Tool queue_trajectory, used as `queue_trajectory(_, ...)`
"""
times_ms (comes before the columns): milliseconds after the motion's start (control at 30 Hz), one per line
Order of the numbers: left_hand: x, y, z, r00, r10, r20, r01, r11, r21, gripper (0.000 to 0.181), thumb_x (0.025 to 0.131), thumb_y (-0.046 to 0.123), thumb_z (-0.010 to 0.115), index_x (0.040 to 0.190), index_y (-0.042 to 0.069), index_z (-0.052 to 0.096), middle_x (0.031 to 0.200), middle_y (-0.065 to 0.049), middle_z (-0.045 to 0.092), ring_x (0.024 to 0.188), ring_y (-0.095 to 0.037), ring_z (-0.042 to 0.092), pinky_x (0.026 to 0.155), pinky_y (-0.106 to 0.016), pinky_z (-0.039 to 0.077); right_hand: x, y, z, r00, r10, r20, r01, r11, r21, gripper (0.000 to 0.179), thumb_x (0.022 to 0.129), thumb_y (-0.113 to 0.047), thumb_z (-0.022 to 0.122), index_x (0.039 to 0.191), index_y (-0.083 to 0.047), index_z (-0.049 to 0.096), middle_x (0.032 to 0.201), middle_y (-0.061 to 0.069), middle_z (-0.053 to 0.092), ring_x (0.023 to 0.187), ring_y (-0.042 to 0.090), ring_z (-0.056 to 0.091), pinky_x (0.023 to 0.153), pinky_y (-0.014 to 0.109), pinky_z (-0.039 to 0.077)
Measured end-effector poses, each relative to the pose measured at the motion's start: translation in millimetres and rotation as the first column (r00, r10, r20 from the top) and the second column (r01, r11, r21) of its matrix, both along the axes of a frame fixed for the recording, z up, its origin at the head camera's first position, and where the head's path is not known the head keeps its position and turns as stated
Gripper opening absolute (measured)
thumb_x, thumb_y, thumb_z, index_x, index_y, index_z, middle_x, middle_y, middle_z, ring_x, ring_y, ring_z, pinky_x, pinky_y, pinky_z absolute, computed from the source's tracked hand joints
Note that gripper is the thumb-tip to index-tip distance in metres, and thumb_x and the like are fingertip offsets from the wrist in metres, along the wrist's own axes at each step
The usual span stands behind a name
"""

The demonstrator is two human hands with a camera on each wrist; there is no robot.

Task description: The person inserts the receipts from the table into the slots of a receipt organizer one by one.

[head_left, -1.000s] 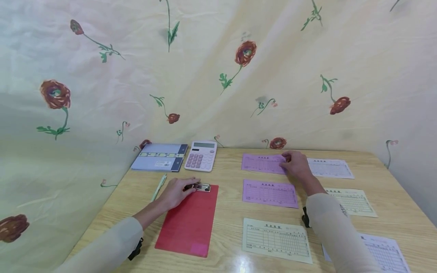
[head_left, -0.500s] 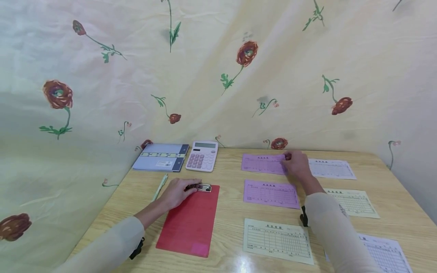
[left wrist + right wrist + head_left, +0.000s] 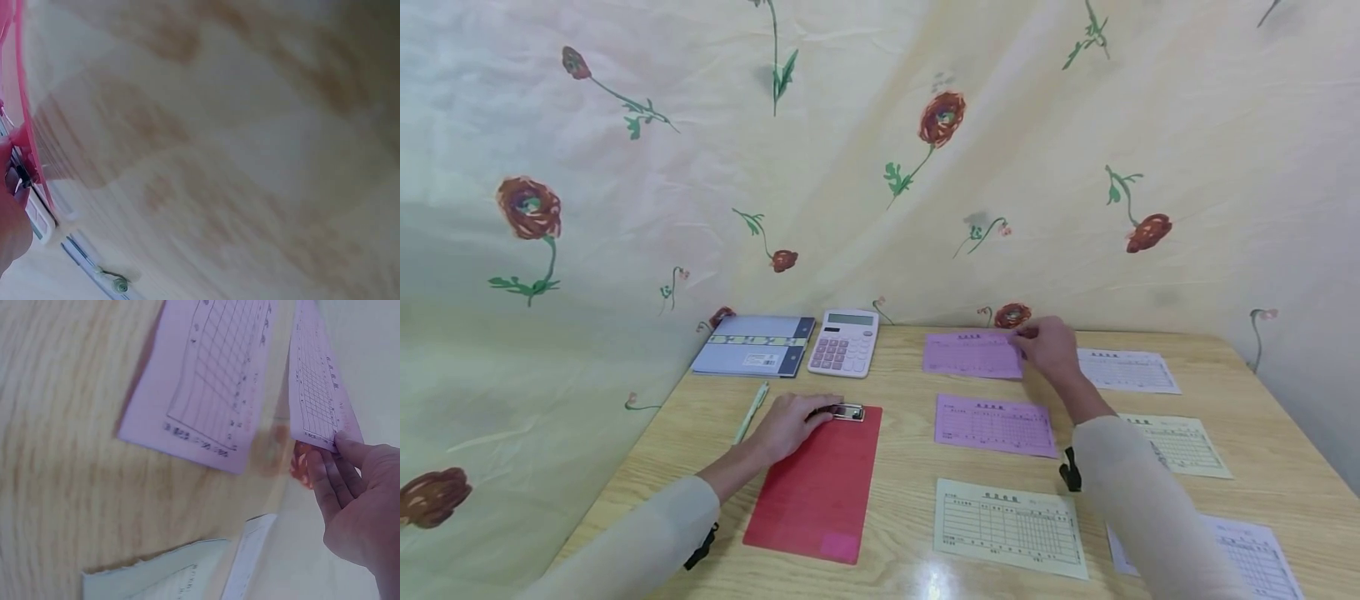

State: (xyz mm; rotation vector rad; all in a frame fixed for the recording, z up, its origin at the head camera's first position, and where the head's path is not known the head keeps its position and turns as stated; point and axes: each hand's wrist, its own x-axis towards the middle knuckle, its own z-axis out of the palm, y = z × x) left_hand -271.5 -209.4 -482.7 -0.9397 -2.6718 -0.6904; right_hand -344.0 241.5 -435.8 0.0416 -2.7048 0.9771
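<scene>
My right hand [image 3: 1049,348] pinches the right end of a purple printed slip [image 3: 972,354] at the back of the table. The right wrist view shows this purple slip [image 3: 315,387] tilted up off the surface, its edge between thumb and fingers. A second purple slip [image 3: 995,426] lies flat nearer me. A red clipboard [image 3: 820,492] lies at the left, bare of paper. My left hand [image 3: 786,427] grips it at its metal clip [image 3: 848,412], thumb below and fingers above. In the left wrist view only part of that hand [image 3: 11,219] and the clipboard's pink edge show.
A pale green slip [image 3: 1010,529] lies at front centre. More slips, including a white one [image 3: 1127,370] and a green one [image 3: 1180,446], lie at the right, partly behind my right arm. A calculator [image 3: 844,343], a notebook [image 3: 752,344] and a pen [image 3: 752,412] sit at the left.
The right hand has lifted the right end of the back purple slip and drawn it slightly up and left. The left hand stays at the clip.
</scene>
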Motion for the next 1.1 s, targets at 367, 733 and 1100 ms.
queue_trajectory(367, 1.8, 0.0, -3.4, 1.0, 0.013, 0.026, -0.013, 1.0, 0.021, 0.035, 0.095, 0.006, 0.08, 0.129, 0.011, 0.078, 0.123, -0.006, 0.077, 0.109, -0.019, 0.075, 0.087, -0.035, 0.061, 3.4, -20, 21.4, 0.992, 0.125, 0.008, -0.124, 0.987, -0.102, 0.022, 0.102, -0.009, 0.073, 0.116, 0.007, 0.077, 0.108, 0.028, 0.076, 0.087, 0.034, 0.077, 0.067, 0.03, 0.061)
queue_trajectory(733, 0.2, -0.2, -1.7, 0.999, 0.023, 0.041, -0.023, 1.0, 0.005, 0.034, 0.095, 0.008, 0.081, 0.129, 0.011, 0.078, 0.123, -0.006, 0.077, 0.11, -0.018, 0.074, 0.088, -0.033, 0.06, 12.5, -31, 46.4, 0.976, 0.198, -0.086, -0.211, 0.962, -0.174, 0.015, 0.1, -0.005, 0.075, 0.108, 0.007, 0.079, 0.1, 0.024, 0.078, 0.08, 0.031, 0.078, 0.067, 0.029, 0.062)
queue_trajectory(1100, 0.2, -0.9, 2.5, 0.997, 0.036, 0.063, -0.034, 0.999, -0.034, 0.034, 0.096, 0.008, 0.079, 0.131, 0.013, 0.078, 0.125, -0.006, 0.076, 0.11, -0.016, 0.074, 0.089, -0.032, 0.06, 29.9, -44, 66.0, 0.954, 0.298, -0.021, -0.291, 0.912, -0.288, 0.021, 0.1, -0.007, 0.075, 0.115, 0.008, 0.077, 0.104, 0.024, 0.078, 0.083, 0.03, 0.077, 0.069, 0.025, 0.06)
